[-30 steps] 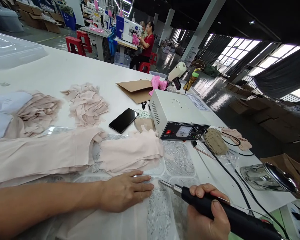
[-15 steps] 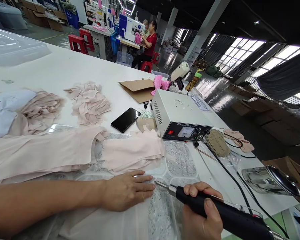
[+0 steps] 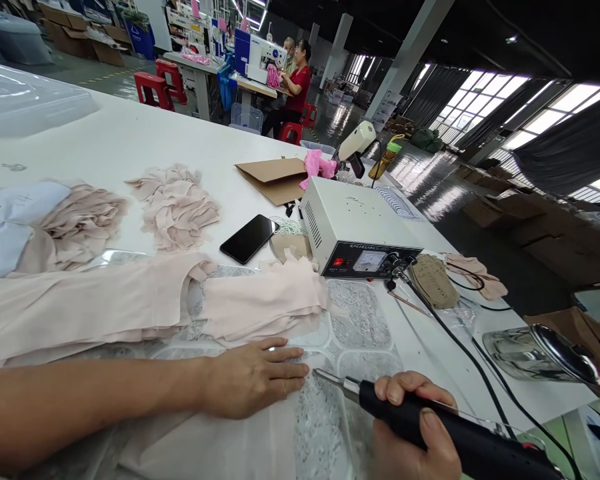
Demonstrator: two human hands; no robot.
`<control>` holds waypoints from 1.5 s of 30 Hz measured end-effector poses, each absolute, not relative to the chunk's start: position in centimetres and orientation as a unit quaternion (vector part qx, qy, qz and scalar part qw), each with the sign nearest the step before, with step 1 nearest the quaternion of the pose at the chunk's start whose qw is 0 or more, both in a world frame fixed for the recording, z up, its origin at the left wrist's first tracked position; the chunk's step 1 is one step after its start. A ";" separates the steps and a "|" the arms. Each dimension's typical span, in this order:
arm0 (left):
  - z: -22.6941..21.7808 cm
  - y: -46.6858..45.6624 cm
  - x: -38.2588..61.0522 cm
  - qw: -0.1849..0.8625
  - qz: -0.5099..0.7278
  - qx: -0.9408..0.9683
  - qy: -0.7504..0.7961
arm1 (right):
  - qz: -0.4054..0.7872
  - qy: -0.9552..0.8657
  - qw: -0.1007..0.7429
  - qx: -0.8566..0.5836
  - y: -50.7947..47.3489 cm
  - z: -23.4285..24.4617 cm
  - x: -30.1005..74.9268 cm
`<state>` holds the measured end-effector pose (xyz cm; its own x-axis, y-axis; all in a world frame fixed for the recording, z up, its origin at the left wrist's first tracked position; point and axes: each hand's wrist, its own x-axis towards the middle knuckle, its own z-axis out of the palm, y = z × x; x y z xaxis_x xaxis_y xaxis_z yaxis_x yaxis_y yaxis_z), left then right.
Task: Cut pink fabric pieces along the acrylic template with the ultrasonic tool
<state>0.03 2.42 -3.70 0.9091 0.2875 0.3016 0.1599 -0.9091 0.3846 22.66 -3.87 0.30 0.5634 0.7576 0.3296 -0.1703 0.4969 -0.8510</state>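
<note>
My left hand [image 3: 255, 380] lies flat, fingers stretched out, on a pale pink fabric piece [image 3: 215, 447]. This fabric rests over a clear sheet with a speckled grey pattern [image 3: 323, 433]. In my right hand [image 3: 415, 420] is a black-handled cutting pen [image 3: 485, 437] with a slim metal tip, my fingers wrapped round its grip. The tip points left, just right of my left fingertips, near the fabric's edge; whether it touches the sheet I cannot tell. Beyond my left hand lie a stack of cut pink fabric [image 3: 265, 303] and a longer fabric stack [image 3: 85, 307].
A white control box [image 3: 360, 220] with a dial stands beyond, its black cable [image 3: 450, 340] running down the right side. Nearby are a phone [image 3: 249, 239], folded cardboard [image 3: 273, 177], a glass jar [image 3: 535, 353] and crumpled fabric heaps [image 3: 177, 203]. People sit at sewing machines farther back.
My right hand and the cutting pen have shifted slightly right and down, so the tip sits a little farther from my left fingertips. My left hand stays flat on the fabric.
</note>
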 end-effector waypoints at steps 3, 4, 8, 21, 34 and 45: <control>-3.6 2.5 0.0 0.172 0.171 0.963 0.114 | 0.294 -0.364 0.787 -0.403 -3.9 0.2 22.6; -3.6 2.5 0.0 0.170 0.169 0.964 0.114 | 0.293 -0.365 0.787 -0.402 -3.9 0.2 22.6; -3.6 2.5 0.0 0.164 0.174 0.964 0.114 | 0.293 -0.372 0.781 -0.407 -3.7 -0.1 22.5; -2.9 2.4 -0.1 0.156 0.187 0.964 0.110 | 0.263 -0.353 0.805 -0.397 -3.7 0.0 22.5; -2.1 3.0 -0.7 0.041 0.261 0.961 0.078 | 0.197 -0.412 0.810 -0.368 -1.3 -0.2 23.2; -0.9 3.2 -0.5 0.147 0.161 0.976 0.012 | 0.265 -0.307 0.832 -0.379 -7.3 -0.6 24.5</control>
